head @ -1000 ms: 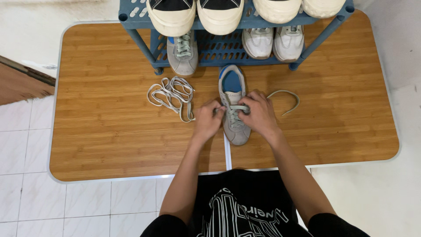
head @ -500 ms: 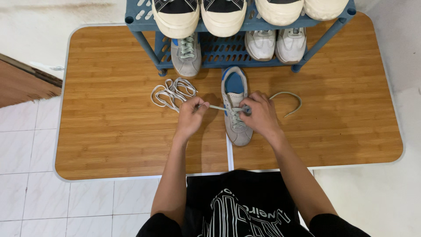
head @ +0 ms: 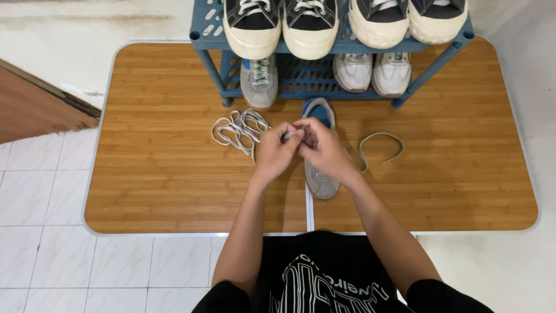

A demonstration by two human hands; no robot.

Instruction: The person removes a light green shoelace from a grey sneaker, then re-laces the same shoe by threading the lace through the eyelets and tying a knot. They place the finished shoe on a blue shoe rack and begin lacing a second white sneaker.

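Observation:
A grey sneaker (head: 322, 179) with a blue inner lining lies on the wooden board (head: 150, 168), toe toward me. My left hand (head: 275, 152) and my right hand (head: 318, 145) meet above the shoe's opening, both pinching the pale grey shoelace (head: 288, 135) between their fingertips. The lace's free end (head: 379, 146) curls on the board to the right of the shoe. My right hand covers the shoe's laced middle.
A loose heap of another grey lace (head: 237, 128) lies left of my hands. A blue plastic shoe rack (head: 313, 72) stands at the back, holding a matching grey sneaker (head: 259, 84), white sneakers (head: 373, 72) and black canvas shoes (head: 278, 23). White floor tiles surround the board.
My left hand, which had drawn the lace out to the left, has come back to meet my right hand over the shoe. The view has shifted slightly.

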